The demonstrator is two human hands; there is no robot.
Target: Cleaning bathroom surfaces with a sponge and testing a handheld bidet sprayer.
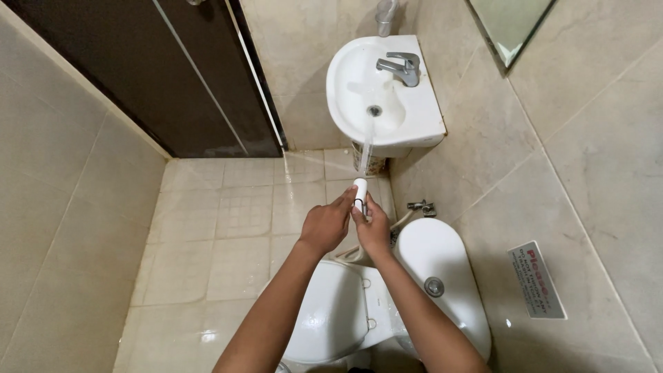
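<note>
Spray nozzle (360,188), white and slim with a small metal lever, is held up in the air between toilet and basin, both hands wrapped round it. From its tip a thin jet of water (367,141) runs straight into the bowl of the white washbasin (421,117), landing near the drain (the chrome tap (400,68) stands just beyond it). Left hand (326,224) has its fingers curled together around the nozzle's side; right hand (373,226) grips it too, fingers closed on the lever side, though whether the lever is pressed I cannot tell. A pale hose (400,220) trails from under the hands toward a wall valve (422,206). Below the forearms sits the white toilet (342,311), lid down, its cistern (442,266) against the right wall. Wet beige floor tiles (228,228) spread toward the dark door (173,76).
</note>
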